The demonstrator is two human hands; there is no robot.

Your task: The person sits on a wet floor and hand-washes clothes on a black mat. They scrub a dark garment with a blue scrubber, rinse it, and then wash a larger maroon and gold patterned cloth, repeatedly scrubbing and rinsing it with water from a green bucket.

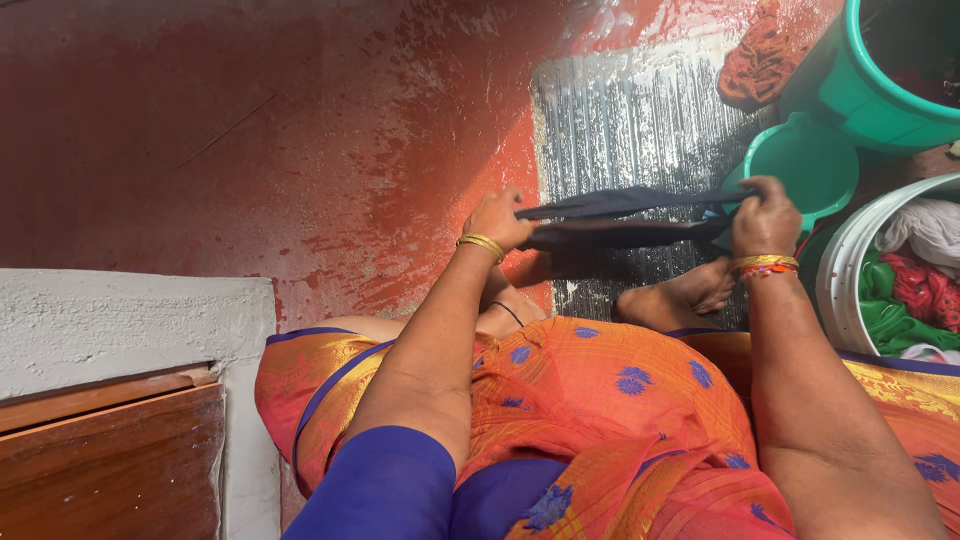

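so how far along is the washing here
Looks like midway. In hand: left hand and right hand stretch a dark garment over the wet ribbed washing slab. The white bucket holds several clothes, washed or not I cannot tell. An orange cloth lies by the green tub.

Single head-worn view, looking steeply down and forward from close range over the seated person's lap to the wet red floor (300,150) ahead.
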